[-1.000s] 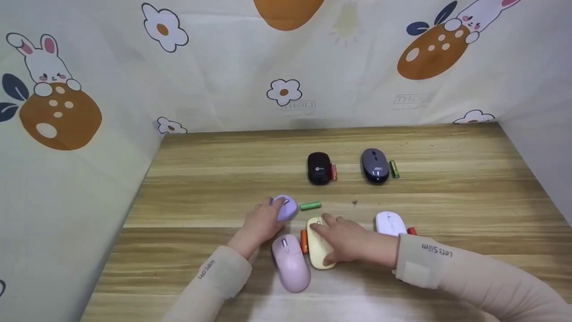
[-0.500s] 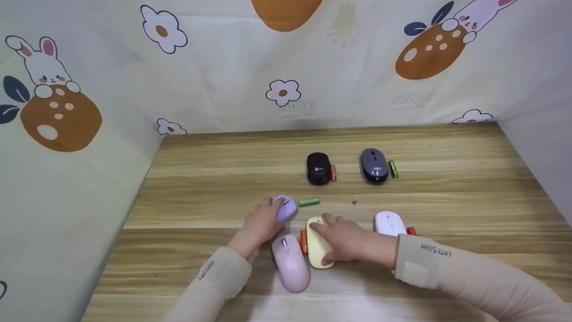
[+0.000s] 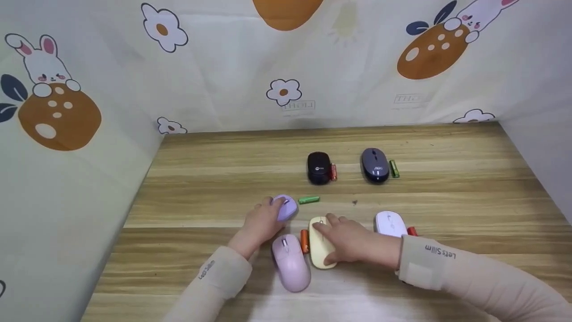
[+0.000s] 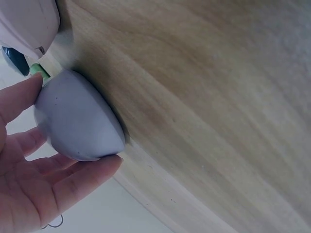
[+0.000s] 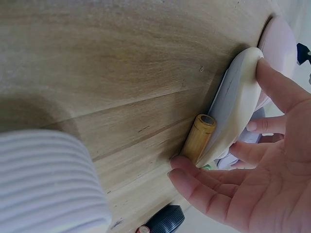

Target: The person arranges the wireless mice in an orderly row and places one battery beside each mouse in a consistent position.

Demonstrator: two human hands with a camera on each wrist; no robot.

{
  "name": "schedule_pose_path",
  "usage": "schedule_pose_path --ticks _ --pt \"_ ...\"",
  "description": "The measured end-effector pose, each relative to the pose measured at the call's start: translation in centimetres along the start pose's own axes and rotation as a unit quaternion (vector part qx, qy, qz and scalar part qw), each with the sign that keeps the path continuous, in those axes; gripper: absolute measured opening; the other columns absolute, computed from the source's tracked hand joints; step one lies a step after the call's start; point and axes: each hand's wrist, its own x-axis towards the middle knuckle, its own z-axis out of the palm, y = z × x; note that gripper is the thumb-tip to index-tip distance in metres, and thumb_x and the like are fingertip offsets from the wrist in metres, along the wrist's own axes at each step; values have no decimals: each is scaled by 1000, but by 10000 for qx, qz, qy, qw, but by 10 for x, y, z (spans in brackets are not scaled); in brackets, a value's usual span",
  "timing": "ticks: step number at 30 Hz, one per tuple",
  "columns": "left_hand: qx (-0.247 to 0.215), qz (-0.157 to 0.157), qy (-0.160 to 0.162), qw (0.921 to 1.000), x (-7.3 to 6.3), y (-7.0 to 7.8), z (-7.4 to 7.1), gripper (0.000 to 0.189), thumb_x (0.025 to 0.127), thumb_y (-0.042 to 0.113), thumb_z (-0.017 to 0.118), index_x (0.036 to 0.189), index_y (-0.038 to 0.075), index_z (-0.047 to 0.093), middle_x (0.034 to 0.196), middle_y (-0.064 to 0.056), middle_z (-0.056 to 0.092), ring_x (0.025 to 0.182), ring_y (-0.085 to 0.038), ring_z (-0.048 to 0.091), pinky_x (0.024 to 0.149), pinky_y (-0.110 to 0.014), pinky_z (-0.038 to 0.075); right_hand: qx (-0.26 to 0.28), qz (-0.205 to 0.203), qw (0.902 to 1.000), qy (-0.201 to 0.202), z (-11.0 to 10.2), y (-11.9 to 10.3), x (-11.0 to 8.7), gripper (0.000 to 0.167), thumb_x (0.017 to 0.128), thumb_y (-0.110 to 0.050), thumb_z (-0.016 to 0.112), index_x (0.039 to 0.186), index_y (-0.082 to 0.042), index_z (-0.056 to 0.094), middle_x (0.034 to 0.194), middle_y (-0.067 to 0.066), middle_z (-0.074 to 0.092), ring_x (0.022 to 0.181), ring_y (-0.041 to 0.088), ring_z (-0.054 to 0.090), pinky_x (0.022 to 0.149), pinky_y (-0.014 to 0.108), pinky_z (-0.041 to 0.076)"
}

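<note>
My left hand [image 3: 261,222] holds a small purple computer mouse [image 3: 289,208], thumb on one side and fingers on the other, as the left wrist view also shows. A green battery [image 3: 309,200] lies just right of it. With thumb and fingers spread around its edge, my right hand [image 3: 351,240] grips a pale yellow mouse [image 3: 319,250]. In the right wrist view a golden battery [image 5: 198,140] lies along that mouse's side, by my fingertips; the hand hides it from the head view. An orange battery [image 3: 304,241] sits between the yellow mouse and a pink mouse [image 3: 294,268].
Farther back stand a black mouse [image 3: 318,166] beside a red battery [image 3: 333,172] and a dark grey mouse [image 3: 374,164] beside a green-labelled battery [image 3: 394,169]. My right forearm partly covers a white mouse [image 3: 390,223] and another red battery [image 3: 412,231]. Patterned cloth [image 3: 223,76] surrounds the wooden table [image 3: 201,179].
The green battery has rolled a little toward the back of the table. My right hand and the yellow mouse have shifted slightly right. The left hand has stayed on the purple mouse.
</note>
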Motion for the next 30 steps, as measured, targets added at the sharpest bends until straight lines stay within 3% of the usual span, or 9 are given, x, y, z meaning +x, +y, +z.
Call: schedule_pose_path --ticks 14,21,24,27,30 --pt "-75 0 -109 9999 0 0 -1 58 82 20 68 133 8 43 124 -25 47 99 -40 55 79 -51 48 -222 -27 9997 -2 -1 1 -3 82 68 -37 77 136 -8 41 134 32 38 116 47 43 96 54 36" --pt "-101 4 -168 9998 0 1 -1 59 82 22 67 134 8 42 126 -27 45 102 -41 53 82 -51 47 289 -57 9992 -264 -25 15 -1 73 74 -29 74 134 -2 42 130 28 44 114 42 47 94 51 39" --pt "-89 9 -168 9998 1 1 -1 59 83 22 66 134 8 42 127 -27 45 102 -41 53 82 -51 47 123 -295 9995 -32 -36 28 2 56 75 -17 72 123 3 53 119 22 55 106 35 54 89 45 44" --pt "-34 24 -116 9999 1 0 -1 58 82 22 67 134 8 43 126 -27 46 101 -42 54 81 -51 47 -108 -441 9989 104 -37 36 1 39 68 -9 72 103 6 62 93 16 60 81 28 56 73 40 49" --pt "11 65 -41 10000 0 0 0 57 82 22 67 132 7 44 124 -26 47 99 -41 55 79 -51 48 -75 -355 9993 -11 -28 39 0 40 67 -11 75 98 6 59 80 11 53 69 21 49 65 37 47"
